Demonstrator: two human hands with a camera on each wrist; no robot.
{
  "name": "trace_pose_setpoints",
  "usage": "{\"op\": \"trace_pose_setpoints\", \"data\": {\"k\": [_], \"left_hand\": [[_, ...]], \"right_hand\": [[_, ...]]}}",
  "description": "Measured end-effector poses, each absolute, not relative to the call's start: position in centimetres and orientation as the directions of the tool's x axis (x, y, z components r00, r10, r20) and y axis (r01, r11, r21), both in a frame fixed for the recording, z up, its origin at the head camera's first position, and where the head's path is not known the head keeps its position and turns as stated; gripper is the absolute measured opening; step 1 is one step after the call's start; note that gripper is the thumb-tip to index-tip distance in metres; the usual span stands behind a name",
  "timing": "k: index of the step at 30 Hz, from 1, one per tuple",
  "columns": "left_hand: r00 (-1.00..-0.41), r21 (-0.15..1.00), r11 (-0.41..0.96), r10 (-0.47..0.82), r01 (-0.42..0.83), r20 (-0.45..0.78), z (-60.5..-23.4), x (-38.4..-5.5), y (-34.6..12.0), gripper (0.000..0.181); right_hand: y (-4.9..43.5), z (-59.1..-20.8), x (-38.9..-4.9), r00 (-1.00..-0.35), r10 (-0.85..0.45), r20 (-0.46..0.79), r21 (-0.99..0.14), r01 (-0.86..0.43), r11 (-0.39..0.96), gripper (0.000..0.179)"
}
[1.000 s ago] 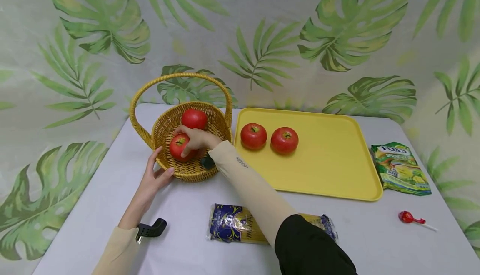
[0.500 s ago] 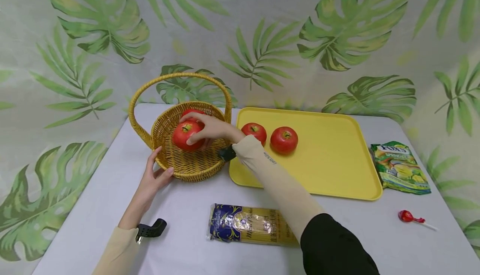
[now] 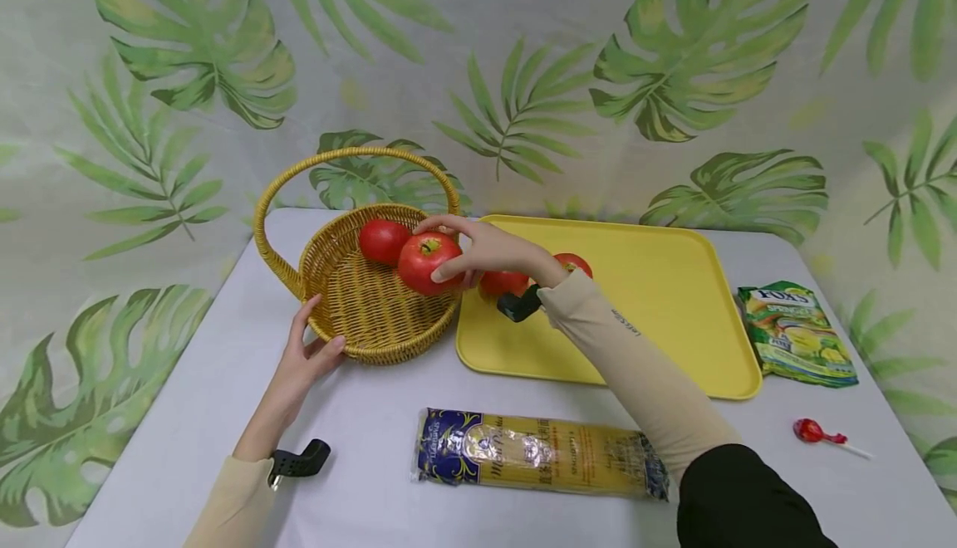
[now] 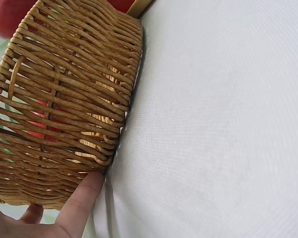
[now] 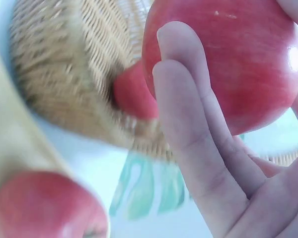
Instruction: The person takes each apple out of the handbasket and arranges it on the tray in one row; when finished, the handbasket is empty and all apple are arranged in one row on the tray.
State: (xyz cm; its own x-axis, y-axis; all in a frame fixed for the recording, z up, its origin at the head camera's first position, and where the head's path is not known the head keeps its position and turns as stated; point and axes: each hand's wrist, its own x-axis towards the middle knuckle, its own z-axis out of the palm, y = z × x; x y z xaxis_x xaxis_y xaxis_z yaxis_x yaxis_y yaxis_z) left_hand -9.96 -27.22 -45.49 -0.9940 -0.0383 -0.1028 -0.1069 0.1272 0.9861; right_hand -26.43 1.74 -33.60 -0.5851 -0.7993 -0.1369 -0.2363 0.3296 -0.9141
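Observation:
A red apple [image 3: 424,270] is held between the thumb and fingers of my right hand [image 3: 497,251], up at the right rim of a round wicker basket [image 3: 366,303]. In the right wrist view, two fingers lie along the held apple [image 5: 238,64]. Another apple [image 3: 383,242] rests inside the basket at the back. My left hand [image 3: 297,369] holds the basket's front left side; in the left wrist view a finger [image 4: 82,203] reaches the bottom edge of the woven wall [image 4: 74,94]. Two apples on the yellow tray [image 3: 635,307] are partly hidden behind my right hand and wrist.
The basket's tall arched handle [image 3: 359,151] rises above it. A pasta packet [image 3: 538,452] lies in front of the tray. Right of the tray are a green candy bag [image 3: 798,336] and a red lollipop [image 3: 811,430]. A leaf-patterned cloth [image 3: 523,116] hangs behind the table.
My right hand has lifted the apple from the basket's floor and carried it right, to the rim. The left hand has stayed on the basket. More of the pasta packet shows now.

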Motion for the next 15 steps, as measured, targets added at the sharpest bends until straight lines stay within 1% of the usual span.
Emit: {"op": "trace_pose_setpoints", "data": {"k": [15], "left_hand": [[-0.994, 0.987, 0.122, -0.032, -0.105, -0.102, -45.5, -10.0, -27.2, 0.077]], "right_hand": [[13.7, -34.3, -27.5, -0.762, -0.625, -0.173, -0.905, -0.128, 0.406, 0.064]]}}
